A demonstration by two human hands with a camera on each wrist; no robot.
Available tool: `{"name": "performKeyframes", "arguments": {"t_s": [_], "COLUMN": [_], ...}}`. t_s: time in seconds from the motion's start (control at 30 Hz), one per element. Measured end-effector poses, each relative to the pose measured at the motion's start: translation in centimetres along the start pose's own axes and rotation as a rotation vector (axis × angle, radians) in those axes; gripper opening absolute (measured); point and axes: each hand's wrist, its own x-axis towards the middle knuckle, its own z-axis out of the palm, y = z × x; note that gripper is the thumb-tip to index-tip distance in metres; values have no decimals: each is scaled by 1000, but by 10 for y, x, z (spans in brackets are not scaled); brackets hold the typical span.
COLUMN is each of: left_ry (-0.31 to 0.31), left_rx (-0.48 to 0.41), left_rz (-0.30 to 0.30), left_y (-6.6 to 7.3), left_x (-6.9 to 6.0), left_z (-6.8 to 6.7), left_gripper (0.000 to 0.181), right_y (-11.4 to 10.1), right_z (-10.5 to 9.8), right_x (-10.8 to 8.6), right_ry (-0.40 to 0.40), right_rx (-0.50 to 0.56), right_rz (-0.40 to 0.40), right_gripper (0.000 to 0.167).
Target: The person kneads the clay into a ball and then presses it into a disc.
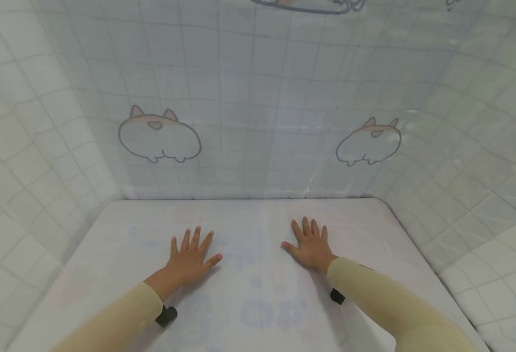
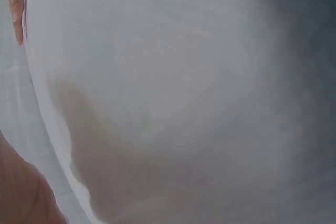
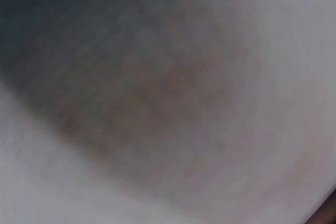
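Palm down, my left hand (image 1: 188,260) is spread over the pale table surface (image 1: 258,230), fingers straight and apart. To its right, my right hand (image 1: 311,248) lies much the same way, thumb pointing left. Neither holds anything; whether the palms touch the surface cannot be told. A black wrist camera (image 1: 166,316) sits under the left sleeve and another black camera (image 1: 337,296) under the right. In the left wrist view, part of the left hand (image 2: 23,192) appears at the lower left. The right wrist view is mostly blurred pale surface.
A pale sheet wall (image 1: 258,122) with a grid pattern stands behind the table's far edge. Similar grid walls rise at the left (image 1: 25,146) and right (image 1: 473,161). Rounded animal drawings (image 1: 159,139) are printed on the back wall. Faint prints mark the table.
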Motion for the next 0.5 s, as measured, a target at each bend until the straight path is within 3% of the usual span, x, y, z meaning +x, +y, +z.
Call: {"name": "performKeyframes", "arguments": {"t_s": [0.23, 0.5], "left_ry": [-13, -16], "left_rx": [13, 2], "left_rz": [-14, -17], "left_y": [-1, 8], "left_x": [-6, -12], "left_z": [-5, -23], "left_gripper": [93, 88], "right_y": [1, 2], "right_z": [6, 3], "right_x": [-1, 0], "right_ry": [35, 22], "right_rx": [6, 70], "right_rz": [4, -12], "right_gripper": [94, 97]}}
